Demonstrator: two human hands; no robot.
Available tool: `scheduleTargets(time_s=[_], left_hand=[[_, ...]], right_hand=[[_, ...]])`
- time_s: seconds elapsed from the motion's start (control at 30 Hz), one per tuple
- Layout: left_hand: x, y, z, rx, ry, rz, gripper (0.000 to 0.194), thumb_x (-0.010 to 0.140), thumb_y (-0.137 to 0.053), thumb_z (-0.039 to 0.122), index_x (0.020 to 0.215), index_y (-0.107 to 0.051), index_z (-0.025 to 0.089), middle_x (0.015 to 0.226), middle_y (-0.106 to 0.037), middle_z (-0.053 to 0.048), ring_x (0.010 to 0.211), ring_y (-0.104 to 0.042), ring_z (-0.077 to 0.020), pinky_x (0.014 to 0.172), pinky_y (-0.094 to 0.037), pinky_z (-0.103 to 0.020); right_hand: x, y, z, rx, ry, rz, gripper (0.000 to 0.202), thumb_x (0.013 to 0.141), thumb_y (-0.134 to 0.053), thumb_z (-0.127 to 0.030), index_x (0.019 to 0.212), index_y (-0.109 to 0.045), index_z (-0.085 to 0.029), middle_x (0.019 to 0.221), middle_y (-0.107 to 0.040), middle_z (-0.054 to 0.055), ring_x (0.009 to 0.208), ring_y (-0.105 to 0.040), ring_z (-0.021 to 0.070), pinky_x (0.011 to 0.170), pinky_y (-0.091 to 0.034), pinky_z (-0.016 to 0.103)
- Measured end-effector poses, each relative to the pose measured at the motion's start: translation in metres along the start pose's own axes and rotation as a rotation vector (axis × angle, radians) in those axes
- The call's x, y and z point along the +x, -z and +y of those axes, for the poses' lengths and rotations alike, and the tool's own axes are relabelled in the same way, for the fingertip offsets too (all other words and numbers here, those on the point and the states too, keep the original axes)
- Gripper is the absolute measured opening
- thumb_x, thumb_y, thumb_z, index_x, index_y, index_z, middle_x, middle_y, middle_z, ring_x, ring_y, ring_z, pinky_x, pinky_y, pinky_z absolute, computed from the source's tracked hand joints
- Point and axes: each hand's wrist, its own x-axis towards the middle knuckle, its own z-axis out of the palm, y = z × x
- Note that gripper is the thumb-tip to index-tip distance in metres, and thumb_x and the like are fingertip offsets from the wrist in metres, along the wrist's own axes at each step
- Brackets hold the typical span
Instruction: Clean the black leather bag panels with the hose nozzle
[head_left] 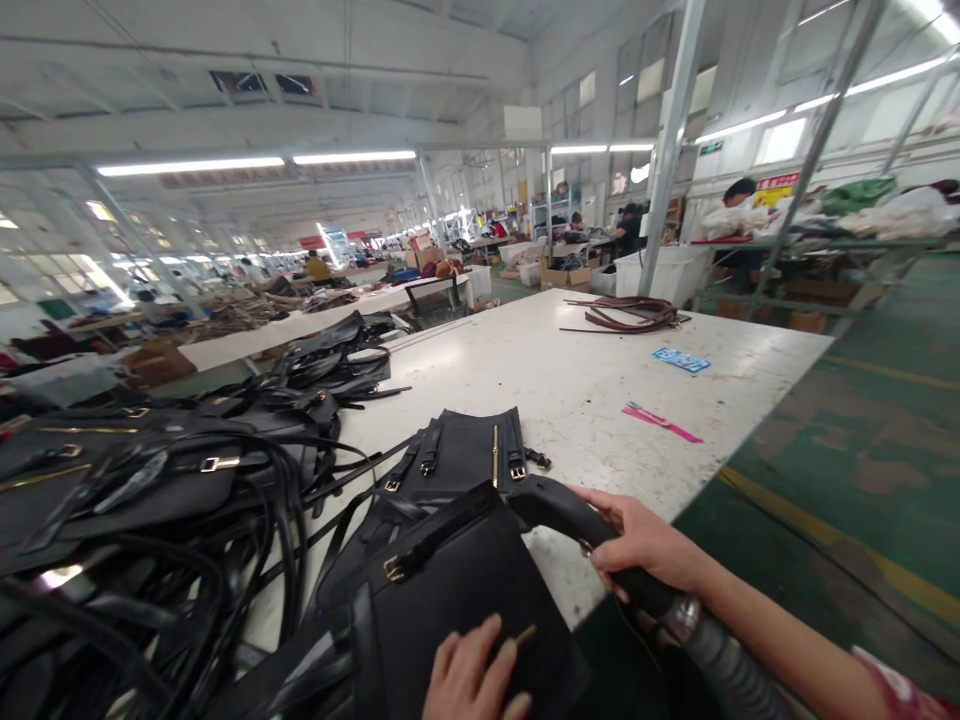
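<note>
My right hand is wrapped round the black curved handle of a vacuum hose, with a grey ribbed hose behind it. The nozzle end meets the top corner of a black leather bag with straps and gold buckles. My left hand rests on the front of this bag, fingers apart, beside a short gold-coloured zip at the fingertips. Directly behind lies a second black bag with a gold zip and buckles.
A heap of black bags and straps covers the left of the white table. Brown straps, a blue label-like piece and a pink-handled tool lie farther back. People work at distant tables.
</note>
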Motion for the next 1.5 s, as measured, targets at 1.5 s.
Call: scheduleTargets(time_s=[1.5], left_hand=[[0.012,-0.007,-0.094,0.135,0.821,-0.238,0.054,0.075,-0.039,0.053,0.113,-0.047,0.016,0.108,-0.052,-0.011,0.101,-0.046,-0.0259,0.082,-0.034,-0.039]], right_hand=[[-0.059,-0.003,0.025,-0.222,-0.156,0.047,0.082,0.053,-0.057,-0.003,0.129,-0.036,-0.025,0.080,-0.060,-0.002,0.050,-0.051,0.0095,0.038,-0.039,0.015]])
